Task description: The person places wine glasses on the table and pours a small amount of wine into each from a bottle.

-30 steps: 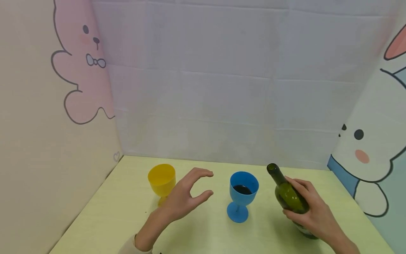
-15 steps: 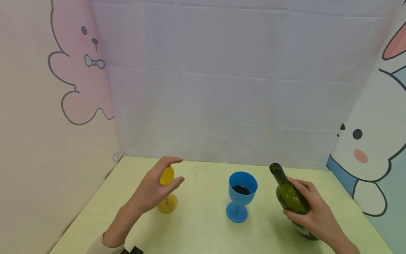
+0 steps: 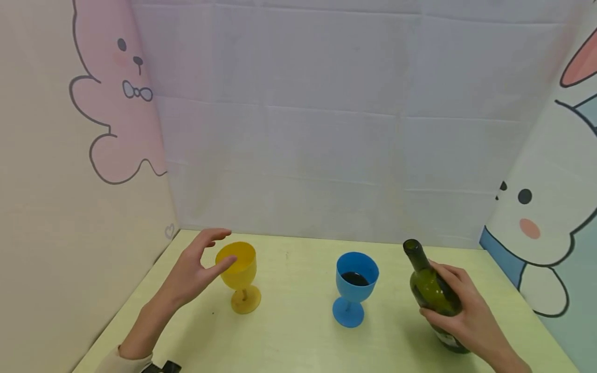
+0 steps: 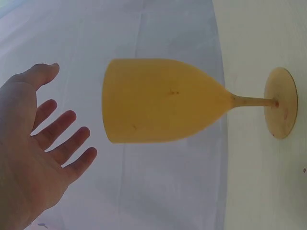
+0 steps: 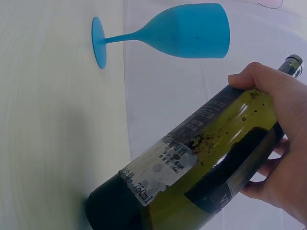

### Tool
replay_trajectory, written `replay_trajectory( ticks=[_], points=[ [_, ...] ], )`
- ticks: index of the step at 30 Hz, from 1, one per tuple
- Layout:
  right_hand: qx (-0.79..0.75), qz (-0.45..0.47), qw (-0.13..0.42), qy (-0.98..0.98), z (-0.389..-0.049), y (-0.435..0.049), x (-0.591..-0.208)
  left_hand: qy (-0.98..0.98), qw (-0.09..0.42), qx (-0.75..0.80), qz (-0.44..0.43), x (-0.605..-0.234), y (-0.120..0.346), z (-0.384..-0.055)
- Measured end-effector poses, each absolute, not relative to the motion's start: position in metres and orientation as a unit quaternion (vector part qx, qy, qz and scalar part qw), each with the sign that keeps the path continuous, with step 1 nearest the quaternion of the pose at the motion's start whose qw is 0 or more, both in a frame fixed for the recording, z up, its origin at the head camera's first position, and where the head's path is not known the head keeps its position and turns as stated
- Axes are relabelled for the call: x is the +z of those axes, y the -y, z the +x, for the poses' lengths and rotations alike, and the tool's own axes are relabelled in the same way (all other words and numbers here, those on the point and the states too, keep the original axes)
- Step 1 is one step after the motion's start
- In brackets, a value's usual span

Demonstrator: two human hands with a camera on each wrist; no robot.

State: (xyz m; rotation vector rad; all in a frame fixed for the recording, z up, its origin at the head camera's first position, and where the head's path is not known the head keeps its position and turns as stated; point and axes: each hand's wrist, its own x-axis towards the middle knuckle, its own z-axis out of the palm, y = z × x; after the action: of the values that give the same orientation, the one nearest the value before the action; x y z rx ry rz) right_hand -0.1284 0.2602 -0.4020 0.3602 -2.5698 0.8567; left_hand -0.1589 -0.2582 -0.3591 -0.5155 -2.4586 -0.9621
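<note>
In the head view a yellow goblet (image 3: 239, 267) stands upright on the left, with no liquid visible inside its bowl. My left hand (image 3: 191, 272) is beside it, fingers spread and apart from the goblet; the left wrist view shows a gap between fingertips and rim. A blue goblet (image 3: 356, 280) with dark liquid in it stands at the middle right. On the right, my right hand (image 3: 466, 311) grips a green wine bottle (image 3: 434, 290) around its upper body, its neck tilted leftward. The right wrist view shows a worn label on the bottle (image 5: 163, 167).
All of this is on a pale yellow table (image 3: 298, 331). A white cloth wall (image 3: 303, 129) closes off the back. Side walls carry a pink bear (image 3: 126, 114) on the left and a white rabbit (image 3: 545, 207) on the right.
The left hand has moved left, from between the goblets, past the yellow goblet to its left side. The right hand and bottle have shifted slightly right.
</note>
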Motion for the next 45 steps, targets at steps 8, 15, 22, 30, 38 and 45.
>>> replay_trajectory(
  ticks=[8, 15, 22, 30, 38, 45],
  points=[
    [0.315, 0.118, 0.201, 0.92, -0.125, -0.262, -0.404, 0.898, 0.19, -0.366, -0.153, -0.378, 0.274, -0.166],
    [0.324, 0.111, 0.204, 0.917, -0.125, -0.264, -0.407, 0.897, 0.153, -0.388, -0.144, -0.399, 0.284, -0.169],
    [0.328, 0.102, 0.197, 0.918, -0.125, -0.266, -0.407, 0.895, 0.104, -0.411, -0.138, -0.414, 0.282, -0.17],
    [0.333, 0.109, 0.202, 0.915, -0.125, -0.266, -0.408, 0.887, 0.102, -0.426, -0.144, -0.423, 0.275, -0.175],
    [0.335, 0.111, 0.201, 0.914, -0.126, -0.266, -0.407, 0.892, 0.078, -0.43, -0.118, -0.428, 0.27, -0.175],
    [0.339, 0.114, 0.209, 0.91, -0.128, -0.266, -0.408, 0.883, 0.084, -0.45, -0.101, -0.435, 0.266, -0.179]
  ],
)
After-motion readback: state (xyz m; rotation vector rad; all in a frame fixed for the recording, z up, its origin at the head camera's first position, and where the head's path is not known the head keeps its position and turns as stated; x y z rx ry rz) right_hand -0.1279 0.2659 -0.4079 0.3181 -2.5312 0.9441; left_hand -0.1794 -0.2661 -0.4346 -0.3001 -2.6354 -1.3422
